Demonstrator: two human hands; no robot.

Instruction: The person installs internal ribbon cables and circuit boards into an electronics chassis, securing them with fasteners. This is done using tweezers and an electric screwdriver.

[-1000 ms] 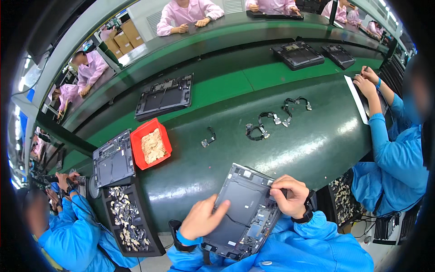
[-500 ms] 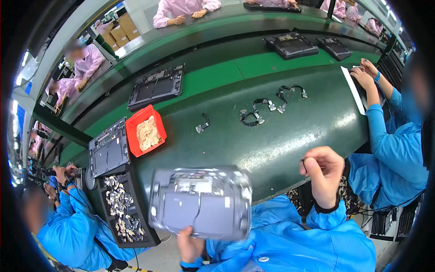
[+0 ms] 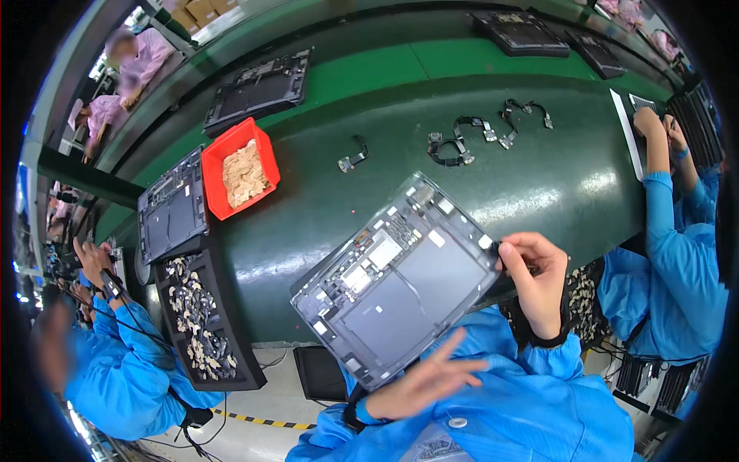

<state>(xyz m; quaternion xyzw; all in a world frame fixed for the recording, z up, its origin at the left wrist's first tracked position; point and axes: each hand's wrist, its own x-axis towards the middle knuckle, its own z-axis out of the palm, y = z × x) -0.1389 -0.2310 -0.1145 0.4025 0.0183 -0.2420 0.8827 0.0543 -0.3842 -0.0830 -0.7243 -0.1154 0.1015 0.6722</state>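
A laptop base [image 3: 423, 289] with its inner board and battery exposed lies tilted at the table's near edge. The thumb and forefinger of my right hand [image 3: 539, 281] pinch its right corner, where a small dark bit shows that I cannot make out. Below the lower edge, my left hand [image 3: 427, 381] has its fingers spread and looks slightly blurred; it grips nothing. Beyond the base, several short black cables with small connector boards [image 3: 454, 150] lie on the green tabletop [image 3: 323, 223]. One more cable piece [image 3: 354, 156] lies apart to their left.
A red bin [image 3: 269, 158] of tan pieces stands left, beside another opened laptop base [image 3: 171, 206]. A black tray [image 3: 250, 362] holds many small parts. More laptop bases [image 3: 262, 86] sit on the far green strip. Co-workers in blue sit on both sides [image 3: 677, 223].
The laptop base has turned, its right side swinging up and away. My left hand has let go of its lower edge and opened. My right hand has come to its corner. The view has shifted.
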